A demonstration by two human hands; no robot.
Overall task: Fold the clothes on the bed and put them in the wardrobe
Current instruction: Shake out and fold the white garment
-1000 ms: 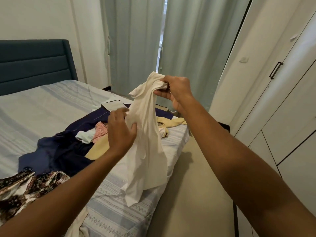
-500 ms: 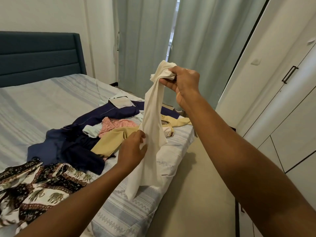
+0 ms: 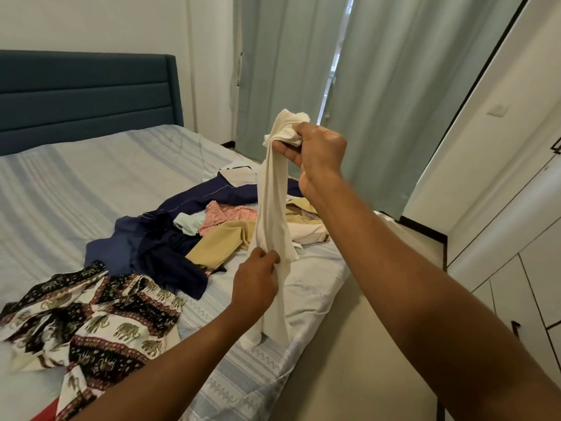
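While the right hand (image 3: pixel 318 153) gripped the cream garment (image 3: pixel 271 208), the left hand (image 3: pixel 255 287) had slid lower, pinching it straight for folding

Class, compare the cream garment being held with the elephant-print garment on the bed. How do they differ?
The cream garment is plain; the elephant-print garment is patterned. The cream garment hangs upright, gripped by the right hand above and the left hand below; the elephant-print garment lies spread on the bed, untouched. Neither is folded.
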